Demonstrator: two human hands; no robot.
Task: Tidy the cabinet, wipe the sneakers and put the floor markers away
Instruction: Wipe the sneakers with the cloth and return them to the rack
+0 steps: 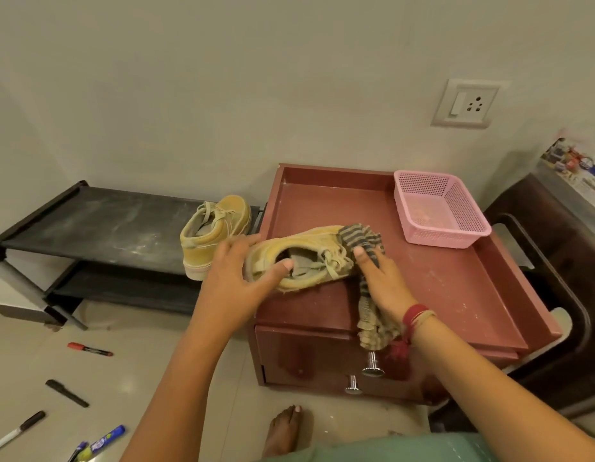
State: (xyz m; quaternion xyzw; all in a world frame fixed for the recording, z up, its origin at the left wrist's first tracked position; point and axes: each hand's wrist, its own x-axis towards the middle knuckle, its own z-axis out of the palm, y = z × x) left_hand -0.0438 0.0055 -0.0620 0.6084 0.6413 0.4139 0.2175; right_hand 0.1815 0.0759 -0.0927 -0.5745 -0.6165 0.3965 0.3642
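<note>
A tan sneaker (309,251) lies on its side on the reddish-brown cabinet top (439,281). My left hand (238,278) grips its heel, thumb inside the opening. My right hand (381,278) presses a striped grey cloth (361,240) against the sneaker's toe; the cloth's tail hangs over the cabinet's front edge. The second tan sneaker (216,233) stands on the black shoe rack (89,221) to the left. Several markers lie on the floor at lower left: a red one (89,349), a black one (67,393), a white one with a black cap (18,431) and a blue one (108,440).
An empty pink mesh basket (439,211) sits at the cabinet's back right. Two metal knobs (372,363) stick out of the cabinet front. A dark brown stool or chair (556,278) stands right of the cabinet. A wall socket (464,103) is above. My bare foot (284,431) is on the floor.
</note>
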